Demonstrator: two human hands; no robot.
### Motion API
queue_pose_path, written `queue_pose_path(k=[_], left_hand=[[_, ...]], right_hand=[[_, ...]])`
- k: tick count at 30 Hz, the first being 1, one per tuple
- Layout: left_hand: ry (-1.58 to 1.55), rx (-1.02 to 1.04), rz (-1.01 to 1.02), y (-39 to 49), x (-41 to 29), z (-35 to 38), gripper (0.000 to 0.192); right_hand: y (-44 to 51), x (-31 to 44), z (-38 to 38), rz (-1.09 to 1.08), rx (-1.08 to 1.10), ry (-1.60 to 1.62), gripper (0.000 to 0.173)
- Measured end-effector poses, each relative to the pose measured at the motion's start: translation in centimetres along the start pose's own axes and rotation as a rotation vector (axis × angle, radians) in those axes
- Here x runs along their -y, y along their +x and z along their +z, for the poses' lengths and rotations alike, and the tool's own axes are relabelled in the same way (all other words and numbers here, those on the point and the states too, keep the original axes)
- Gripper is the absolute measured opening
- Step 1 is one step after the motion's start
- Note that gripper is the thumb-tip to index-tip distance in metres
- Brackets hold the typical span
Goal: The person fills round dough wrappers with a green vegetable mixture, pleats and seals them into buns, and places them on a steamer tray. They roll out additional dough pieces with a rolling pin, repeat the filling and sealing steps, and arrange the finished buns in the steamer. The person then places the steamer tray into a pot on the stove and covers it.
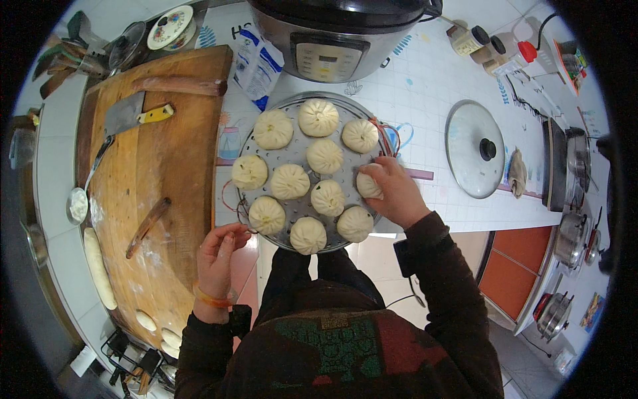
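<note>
Several pleated stuffed buns (290,181) rest apart on a round perforated metal steamer tray (299,112), which overhangs the counter's front edge. My right hand (394,192) has its fingers around a bun (369,181) at the tray's right side; that bun appears to touch the tray. At the tray's lower left rim is my left hand (222,254), its fingers loosely curled near a wire or string loop (242,209). Whether its fingertips touch the loop is unclear. Red string (386,133) lies bunched at the tray's upper right rim.
Left, a wooden board (174,149) bears a cleaver (124,113), a rolling pin (154,224), a dough roll (98,269) and dough pieces (145,320). An electric pressure cooker (326,55) stands behind the tray. Rightward lie a glass lid (468,149) and a cloth (517,172); jars (468,41) stand farther back.
</note>
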State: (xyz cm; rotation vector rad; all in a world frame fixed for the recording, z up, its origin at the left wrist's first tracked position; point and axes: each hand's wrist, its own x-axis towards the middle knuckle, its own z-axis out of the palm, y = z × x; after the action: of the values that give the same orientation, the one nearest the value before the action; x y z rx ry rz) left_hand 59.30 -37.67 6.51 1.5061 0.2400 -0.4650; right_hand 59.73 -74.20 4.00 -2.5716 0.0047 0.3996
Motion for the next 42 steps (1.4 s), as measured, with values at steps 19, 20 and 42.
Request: queue_pose_path(k=[19, 20, 42], left_hand=[[-0.02, 0.023, -0.011, 0.4, -0.5, -1.0, 0.024], [-0.008, 0.027, -0.012, 0.4, -0.5, -1.0, 0.024], [0.017, -0.005, 0.003, 0.1, 0.0, -1.9, 0.024]], right_hand=[[1.3, 1.2, -0.3, -0.218, -0.001, -0.307, 0.055], [1.1, 1.3, -0.4, -0.177, -0.017, -0.248, 0.052], [2.1, 1.7, -2.8, -0.079, -0.236, 0.051, 0.054]])
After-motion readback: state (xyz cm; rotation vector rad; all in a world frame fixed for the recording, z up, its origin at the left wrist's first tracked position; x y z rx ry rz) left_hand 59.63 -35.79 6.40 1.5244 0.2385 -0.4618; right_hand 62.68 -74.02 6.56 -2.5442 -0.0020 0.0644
